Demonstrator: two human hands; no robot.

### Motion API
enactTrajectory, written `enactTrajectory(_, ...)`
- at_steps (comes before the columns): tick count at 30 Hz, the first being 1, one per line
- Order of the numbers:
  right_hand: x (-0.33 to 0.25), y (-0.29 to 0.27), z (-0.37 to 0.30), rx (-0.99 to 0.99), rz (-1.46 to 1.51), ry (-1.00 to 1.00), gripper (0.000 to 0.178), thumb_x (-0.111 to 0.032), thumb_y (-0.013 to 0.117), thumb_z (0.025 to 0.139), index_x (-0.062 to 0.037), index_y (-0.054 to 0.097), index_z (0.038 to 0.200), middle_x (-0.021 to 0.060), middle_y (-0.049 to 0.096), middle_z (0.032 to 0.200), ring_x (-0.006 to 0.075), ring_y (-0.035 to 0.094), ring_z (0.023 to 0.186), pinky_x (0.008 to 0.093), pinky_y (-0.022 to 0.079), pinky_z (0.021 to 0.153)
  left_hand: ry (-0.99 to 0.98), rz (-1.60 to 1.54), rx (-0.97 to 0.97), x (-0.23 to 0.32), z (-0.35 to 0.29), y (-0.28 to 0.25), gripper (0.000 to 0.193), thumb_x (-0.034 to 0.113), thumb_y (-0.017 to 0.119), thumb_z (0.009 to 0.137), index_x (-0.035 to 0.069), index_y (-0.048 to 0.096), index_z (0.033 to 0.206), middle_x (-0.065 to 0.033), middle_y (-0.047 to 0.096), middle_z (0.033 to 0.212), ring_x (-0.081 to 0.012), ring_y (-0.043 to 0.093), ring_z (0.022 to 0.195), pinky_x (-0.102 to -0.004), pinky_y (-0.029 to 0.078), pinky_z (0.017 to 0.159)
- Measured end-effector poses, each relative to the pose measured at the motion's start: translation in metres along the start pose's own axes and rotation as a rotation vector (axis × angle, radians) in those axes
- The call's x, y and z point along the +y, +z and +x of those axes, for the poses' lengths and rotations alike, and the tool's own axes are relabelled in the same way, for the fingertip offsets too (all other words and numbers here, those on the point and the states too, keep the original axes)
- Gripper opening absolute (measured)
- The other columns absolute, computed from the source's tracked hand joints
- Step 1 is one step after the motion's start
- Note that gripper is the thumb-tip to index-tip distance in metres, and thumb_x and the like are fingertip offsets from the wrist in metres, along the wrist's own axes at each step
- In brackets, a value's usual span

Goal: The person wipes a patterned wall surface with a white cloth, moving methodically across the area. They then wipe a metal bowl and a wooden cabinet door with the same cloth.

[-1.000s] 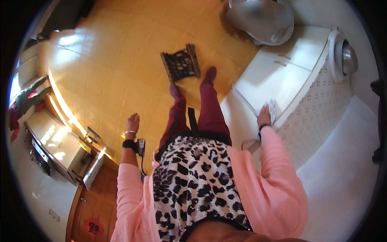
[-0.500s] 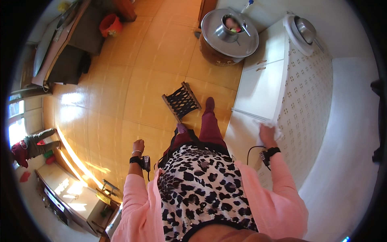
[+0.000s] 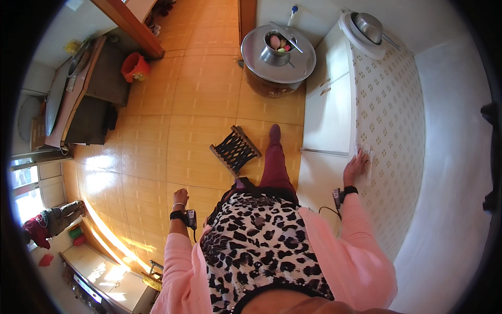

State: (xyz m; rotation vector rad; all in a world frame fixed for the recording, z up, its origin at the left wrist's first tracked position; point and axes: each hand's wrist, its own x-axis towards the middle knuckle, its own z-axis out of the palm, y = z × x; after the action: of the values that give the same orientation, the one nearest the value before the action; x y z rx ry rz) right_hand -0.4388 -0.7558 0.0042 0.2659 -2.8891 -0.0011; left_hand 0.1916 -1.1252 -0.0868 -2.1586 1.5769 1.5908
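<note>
My right hand [image 3: 356, 166] presses a thin white cloth [image 3: 367, 170] onto the patterned top of the white cabinet [image 3: 389, 115], close to its front edge. The cloth lies spread under and beside the fingers. My left hand [image 3: 180, 198] hangs over the floor at my left side, loosely closed, and nothing shows in it. Both wrists wear a black strap with a small device. Beyond the cloth on the same top sits a steel pan [image 3: 367, 27] with a handle, on a round white board [image 3: 361, 39].
A low folding stool [image 3: 235, 152] with black webbing stands by my feet. Ahead, a brown vat [image 3: 272, 89] with a metal lid carries a steel pot [image 3: 276, 54]. A red bucket [image 3: 135, 67] stands near the left table [image 3: 83, 73]. Another person [image 3: 47, 222] is at far left.
My right hand has come down from the cabinet's edge onto its top, and the bunched cloth now lies flatter. My left hand stays closed. The view has shifted, showing more floor ahead.
</note>
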Motion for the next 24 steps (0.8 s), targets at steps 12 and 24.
enactTrajectory(12,-0.263,0.087,0.205,-0.056,0.719,-0.513,0.038,-0.006,0.049,0.096,-0.0032,0.048,0.134,0.0195,0.052,0.135,0.0373,0.046,0.129,0.0452,0.039,0.105,0.136,0.201,-0.139,0.193,0.114,0.106,0.022,0.025,0.056,0.087,0.005,0.064,0.09,-0.005,0.066,0.084,-0.0166,0.063,0.07,-0.0329,0.045,0.056)
enactTrajectory(24,-0.388,0.281,0.246,-0.313,0.595,-0.23,0.043,-0.01,0.047,0.093,0.0,0.045,0.135,0.0249,0.044,0.14,0.0456,0.036,0.133,0.0506,0.032,0.109,0.225,0.213,-0.254,0.466,0.249,0.341,0.036,0.025,0.06,0.091,-0.004,0.063,0.112,-0.0127,0.069,0.1,-0.0202,0.069,0.082,-0.0285,0.053,0.07)
